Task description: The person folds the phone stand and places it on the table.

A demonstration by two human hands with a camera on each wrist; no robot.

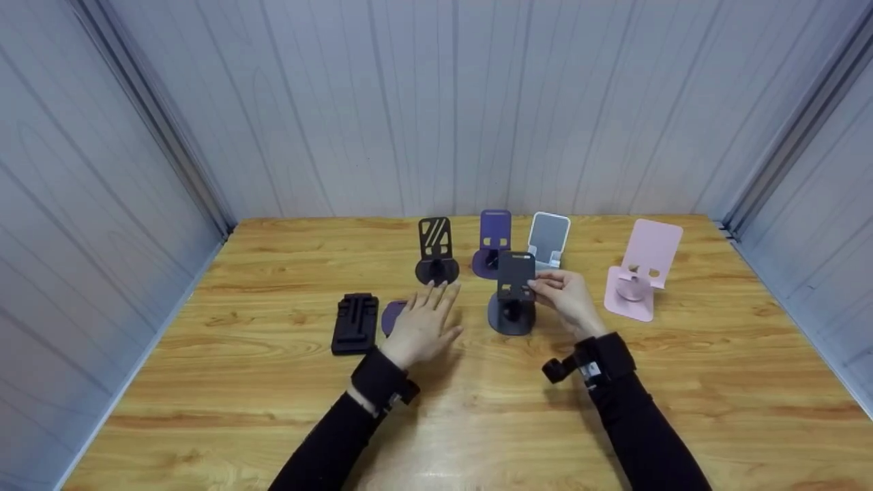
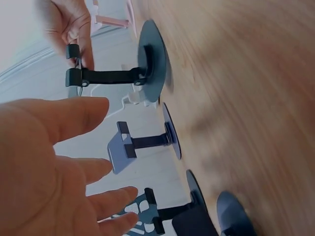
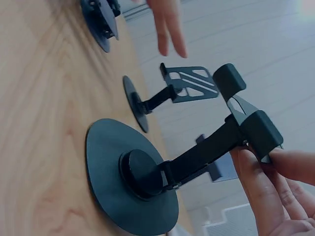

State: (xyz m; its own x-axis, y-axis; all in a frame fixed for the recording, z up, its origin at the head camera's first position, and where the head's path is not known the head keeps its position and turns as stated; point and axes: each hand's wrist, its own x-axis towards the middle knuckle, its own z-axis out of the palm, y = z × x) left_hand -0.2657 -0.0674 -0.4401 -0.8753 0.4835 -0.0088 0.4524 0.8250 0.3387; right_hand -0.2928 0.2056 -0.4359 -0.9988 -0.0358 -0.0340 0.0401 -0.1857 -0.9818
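My right hand (image 1: 567, 300) pinches the right edge of the upper plate of a dark phone stand (image 1: 516, 273). That stand is unfolded, its round base (image 3: 133, 187) at the tabletop; I cannot tell whether it is slightly raised. My left hand (image 1: 424, 329) is held over the table with fingers spread, holding nothing. Under its fingers a purple folded phone stand (image 1: 391, 315) shows only in part. Left of that lies a black folded stand (image 1: 354, 324).
Behind the hands stand a black slotted phone stand (image 1: 435, 240), a purple one (image 1: 496, 228) and a white-framed grey one (image 1: 548, 236). A pink phone stand (image 1: 651, 249) is to the right. Pale panel walls (image 1: 464, 102) enclose the wooden table (image 1: 239, 382).
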